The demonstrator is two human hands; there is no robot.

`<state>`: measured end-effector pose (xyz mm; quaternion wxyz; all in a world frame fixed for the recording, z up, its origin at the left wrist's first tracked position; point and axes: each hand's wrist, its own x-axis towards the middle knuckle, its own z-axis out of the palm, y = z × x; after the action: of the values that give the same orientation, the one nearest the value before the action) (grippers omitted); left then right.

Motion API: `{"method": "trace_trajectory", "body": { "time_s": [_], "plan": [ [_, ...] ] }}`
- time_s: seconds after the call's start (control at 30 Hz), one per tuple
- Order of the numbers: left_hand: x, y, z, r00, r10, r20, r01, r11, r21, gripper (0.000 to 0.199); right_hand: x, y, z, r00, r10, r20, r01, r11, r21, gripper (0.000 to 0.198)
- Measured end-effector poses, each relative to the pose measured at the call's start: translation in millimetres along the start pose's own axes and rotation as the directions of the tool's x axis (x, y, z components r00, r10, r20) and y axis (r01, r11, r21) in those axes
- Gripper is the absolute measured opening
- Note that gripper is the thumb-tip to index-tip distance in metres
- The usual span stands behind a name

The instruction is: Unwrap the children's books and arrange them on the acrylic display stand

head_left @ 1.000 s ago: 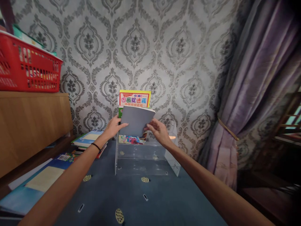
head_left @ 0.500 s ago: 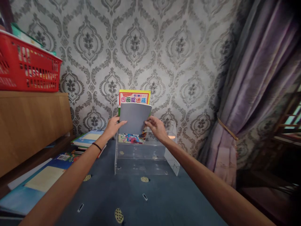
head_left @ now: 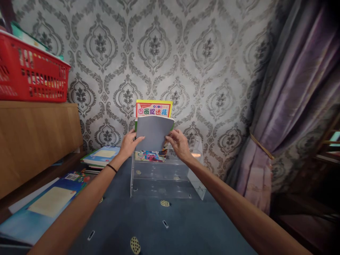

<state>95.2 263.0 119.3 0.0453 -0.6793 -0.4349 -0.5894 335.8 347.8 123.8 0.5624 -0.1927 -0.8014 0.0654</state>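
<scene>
A thin book with a plain grey cover is held upright between my two hands, its top edge slightly bowed. My left hand grips its left edge, thumb across the front. At the right edge, my right hand pinches it between thumb and fingers. Directly behind stands a picture book with a yellow and red cover; its colourful lower part shows below the grey one. That picture book rests in the rear of a clear acrylic stepped rack. Whether the grey book touches the rack, I cannot tell.
Stacked books lie left of the rack, and a large blue book lies nearer. A red basket sits on a wooden cabinet at left. A purple curtain hangs at right, beside the patterned wall.
Very little differs. The view has shifted slightly, and both hands still hold the grey book in front of the picture book; its top edge bows a bit more.
</scene>
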Motion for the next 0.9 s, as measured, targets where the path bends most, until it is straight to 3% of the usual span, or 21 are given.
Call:
{"method": "trace_trajectory", "body": {
  "time_s": [0.4, 0.67, 0.9],
  "plan": [
    [7.7, -11.4, -1.2, 0.999, 0.002, 0.047, -0.003, 1.000, 0.008, 0.024, -1.0, 2.0, -0.8, 1.000, -0.001, 0.011, 0.001, 1.000, -0.026, 0.018],
    [11.4, -14.1, -12.8, 0.980, 0.044, 0.192, -0.046, 0.999, 0.006, 0.030, -2.9, 4.9, 0.5, 0.999, -0.037, -0.035, 0.036, 0.999, -0.025, 0.014],
    [11.0, -10.0, -14.0, 0.985, -0.007, 0.172, 0.014, 0.999, -0.036, 0.025, 2.0, -0.6, -1.9, 0.995, -0.070, -0.075, 0.064, 0.994, -0.088, 0.016]
  ]
}}
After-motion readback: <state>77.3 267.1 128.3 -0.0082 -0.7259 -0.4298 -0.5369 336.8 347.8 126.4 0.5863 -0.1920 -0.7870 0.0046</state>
